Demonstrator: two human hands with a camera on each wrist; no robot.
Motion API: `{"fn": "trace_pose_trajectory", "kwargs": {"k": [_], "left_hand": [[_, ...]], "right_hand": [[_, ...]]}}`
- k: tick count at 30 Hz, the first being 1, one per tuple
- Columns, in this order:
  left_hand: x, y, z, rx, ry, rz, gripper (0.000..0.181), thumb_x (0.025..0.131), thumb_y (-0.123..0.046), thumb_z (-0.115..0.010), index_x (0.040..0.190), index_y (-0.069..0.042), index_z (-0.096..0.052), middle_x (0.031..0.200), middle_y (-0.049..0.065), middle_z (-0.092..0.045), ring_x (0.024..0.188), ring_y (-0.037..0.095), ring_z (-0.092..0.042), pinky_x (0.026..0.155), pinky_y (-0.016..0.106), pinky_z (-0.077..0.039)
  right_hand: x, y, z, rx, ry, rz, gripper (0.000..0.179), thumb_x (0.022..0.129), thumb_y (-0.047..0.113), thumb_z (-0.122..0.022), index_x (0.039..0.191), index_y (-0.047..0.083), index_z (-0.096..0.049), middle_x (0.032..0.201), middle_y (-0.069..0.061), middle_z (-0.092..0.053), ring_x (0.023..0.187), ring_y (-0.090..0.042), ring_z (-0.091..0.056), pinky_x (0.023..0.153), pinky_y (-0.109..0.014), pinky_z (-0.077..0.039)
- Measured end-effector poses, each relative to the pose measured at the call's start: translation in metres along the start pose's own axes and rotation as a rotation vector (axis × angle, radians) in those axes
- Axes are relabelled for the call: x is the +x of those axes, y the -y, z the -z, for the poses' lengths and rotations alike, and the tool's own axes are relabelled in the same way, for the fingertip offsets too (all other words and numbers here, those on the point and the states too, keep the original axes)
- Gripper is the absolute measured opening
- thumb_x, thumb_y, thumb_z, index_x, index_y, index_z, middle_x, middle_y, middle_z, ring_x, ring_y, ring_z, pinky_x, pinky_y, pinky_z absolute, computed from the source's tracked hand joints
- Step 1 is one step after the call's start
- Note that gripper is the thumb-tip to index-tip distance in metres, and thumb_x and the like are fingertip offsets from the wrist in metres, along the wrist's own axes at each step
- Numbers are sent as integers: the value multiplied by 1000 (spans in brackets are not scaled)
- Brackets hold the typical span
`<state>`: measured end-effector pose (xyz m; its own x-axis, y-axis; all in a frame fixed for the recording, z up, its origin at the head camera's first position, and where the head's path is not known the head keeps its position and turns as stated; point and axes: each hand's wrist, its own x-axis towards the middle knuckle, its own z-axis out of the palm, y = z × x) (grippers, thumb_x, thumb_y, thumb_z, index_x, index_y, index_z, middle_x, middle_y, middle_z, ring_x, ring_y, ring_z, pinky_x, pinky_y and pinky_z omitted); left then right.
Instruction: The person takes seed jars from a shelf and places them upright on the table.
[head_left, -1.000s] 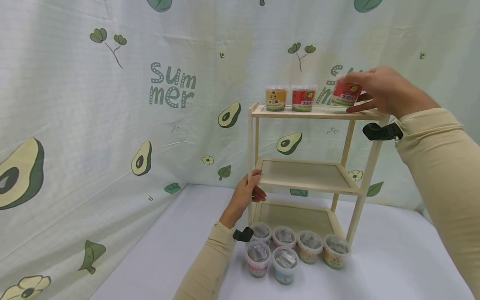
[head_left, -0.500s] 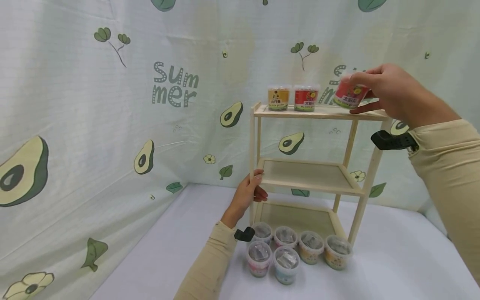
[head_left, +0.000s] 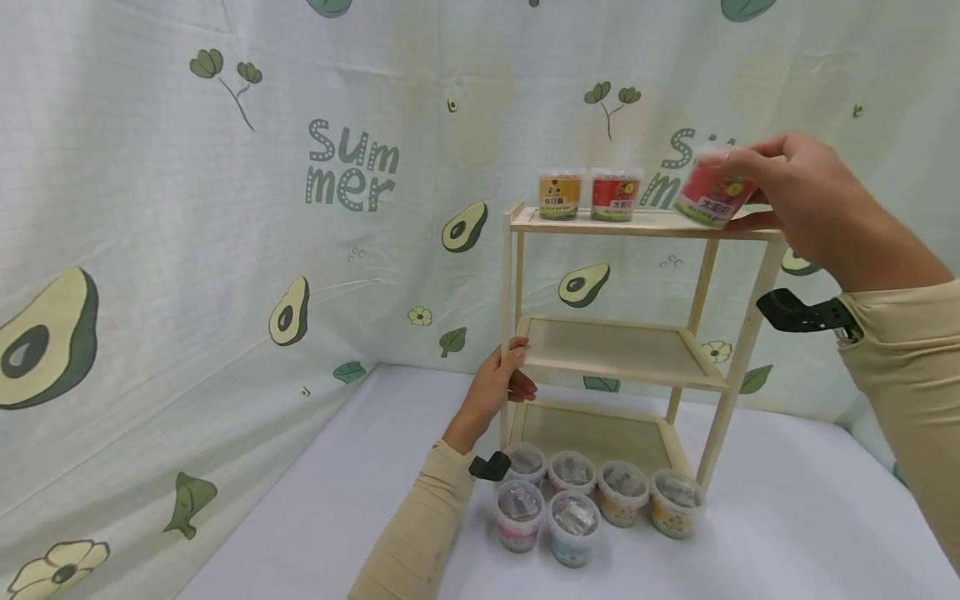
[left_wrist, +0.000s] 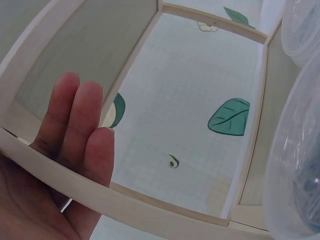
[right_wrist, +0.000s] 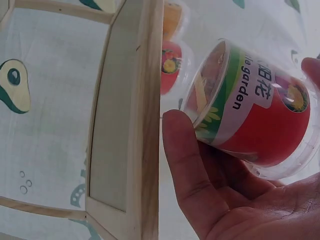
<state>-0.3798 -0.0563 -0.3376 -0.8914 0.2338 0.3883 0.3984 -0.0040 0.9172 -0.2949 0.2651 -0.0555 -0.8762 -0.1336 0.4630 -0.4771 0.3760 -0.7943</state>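
My right hand (head_left: 817, 200) holds a clear plastic cup with a red and green label (head_left: 711, 197) between thumb and fingers. The cup tilts at the right end of the wooden rack's top shelf (head_left: 637, 221); in the right wrist view, its clear base (right_wrist: 207, 82) faces the top board's edge. Further left on that shelf stand a yellow-labelled cup (head_left: 559, 197) and another red-labelled cup (head_left: 615, 197), both upright. My left hand (head_left: 487, 390) grips the rack's left front post (head_left: 505, 283) at middle-shelf height, fingers (left_wrist: 86, 115) reaching past the post on the inner side.
Several lidded cups (head_left: 573, 533) stand on the white tabletop (head_left: 360, 508) before the rack's bottom shelf (head_left: 592, 433). The middle shelf (head_left: 607, 346) bears nothing visible. A printed curtain (head_left: 405, 250) hangs behind and to the left.
My right hand has drawn slightly right and nearer, and the red-labelled cup has gone from almost upright to more tilted. The left hand keeps its grip; the view shifted a little.
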Motion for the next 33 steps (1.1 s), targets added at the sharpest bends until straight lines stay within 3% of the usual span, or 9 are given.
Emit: {"fn": "trace_pose_trajectory", "kwargs": {"k": [3, 7, 10, 15, 20, 33], "left_hand": [[1, 1, 0, 1, 9, 5, 46, 110, -34, -41, 149, -11, -45, 91, 36, -66, 84, 55, -65, 74, 52, -54], [-1, 2, -1, 6, 0, -1, 48, 108, -40, -44, 149, -15, -46, 88, 32, -68, 81, 51, -68, 71, 46, -55], [-1, 2, -2, 5, -9, -7, 49, 107, -45, -46, 147, -18, -49, 84, 27, -69, 76, 44, -70, 67, 40, -54], [-2, 2, -2, 4, -20, -18, 50, 105, -49, -47, 145, -20, -50, 78, 15, -70, 68, 29, -71, 64, 33, -53], [-1, 4, -1, 1, -26, -22, 51, 104, -51, -47, 145, -21, -51, 75, 9, -70, 65, 23, -70, 63, 33, -53], [-2, 0, -1, 1, -20, -26, 49, 105, -48, -46, 145, -20, -50, 77, 13, -70, 67, 25, -70, 64, 33, -53]], "right_hand": [[-8, -3, -2, 10, -10, 33, 31, 100, 32, -64, 113, 4, -61, 115, -7, -56, 85, -20, -65, 68, -28, -59], [-20, -12, -5, -24, -46, 75, 29, 102, 31, -60, 116, 7, -51, 116, -6, -53, 86, -18, -66, 67, -25, -59], [-28, -18, -8, -28, -67, 79, 26, 103, 28, -57, 117, 13, -42, 115, -5, -51, 86, -15, -65, 66, -24, -58], [-37, -24, -11, -43, -72, 71, 26, 103, 29, -57, 119, 17, -40, 116, -5, -49, 87, -15, -64, 67, -23, -58], [-49, -30, -15, -98, -58, 63, 25, 103, 32, -56, 121, 22, -41, 119, -3, -49, 95, -17, -60, 70, -21, -57], [-79, -64, -35, -140, 17, 87, 31, 105, 29, -51, 133, 23, -39, 121, 1, -56, 96, -14, -63, 76, -21, -55]]}}
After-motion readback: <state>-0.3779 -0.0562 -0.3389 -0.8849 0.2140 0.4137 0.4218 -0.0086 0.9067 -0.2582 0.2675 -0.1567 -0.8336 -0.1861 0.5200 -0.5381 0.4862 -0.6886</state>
